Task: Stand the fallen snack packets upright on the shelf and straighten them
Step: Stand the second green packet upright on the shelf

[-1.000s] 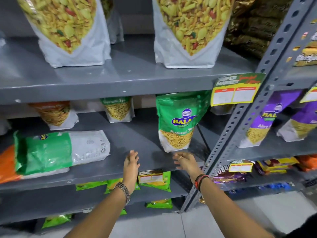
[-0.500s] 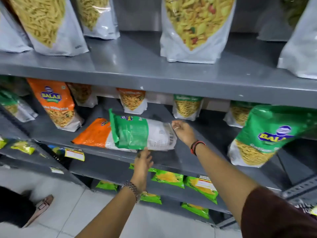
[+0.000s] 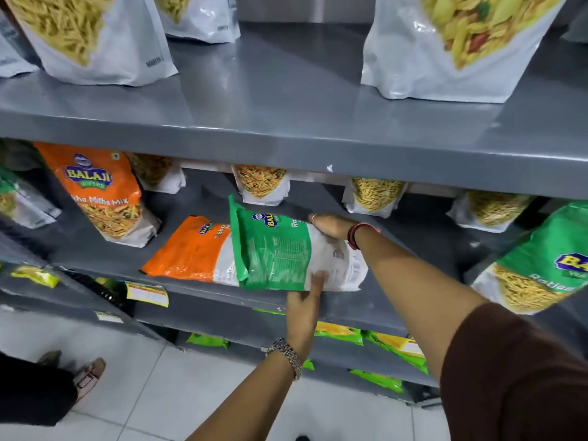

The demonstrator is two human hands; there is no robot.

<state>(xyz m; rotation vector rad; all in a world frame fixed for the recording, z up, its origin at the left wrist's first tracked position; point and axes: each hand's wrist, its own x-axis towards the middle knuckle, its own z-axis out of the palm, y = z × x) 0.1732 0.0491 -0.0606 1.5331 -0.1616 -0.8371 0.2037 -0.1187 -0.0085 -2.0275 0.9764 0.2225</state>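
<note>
— So, how much of the tidying looks done?

— Partly, I'd judge. On the middle shelf (image 3: pixel 397 300) an orange packet (image 3: pixel 105 198) stands upright at the left, a green one (image 3: pixel 547 265) stands at the right, and smaller packs stand along the back. Two packets remain down — a green packet (image 3: pixel 276 253) lying on its side, back panel up, partly on top of a fallen orange packet (image 3: pixel 187 249).

— Which one is being dealt with?

— The green one on top. Neither is upright yet, so both lifts and the straightening are left.

— Where are the hands on it?

— The left hand (image 3: pixel 305 303) comes up from below the shelf's front lip, fingers (image 3: pixel 318 278) close together and laid on the packet's near edge, about where green print meets white. The right hand (image 3: pixel 331 227) rests on the far edge near the white bottom end, fingers curved over it.

— Gripping, or just touching?

— The packet lies between the two hands, near edge and far edge. Both hands touch it — whether either has closed firmly, I cannot tell. The right fingertips are hidden behind the packet.

— And its top end?

— Pointing left, crumpled upward, overhanging the orange one.
</note>
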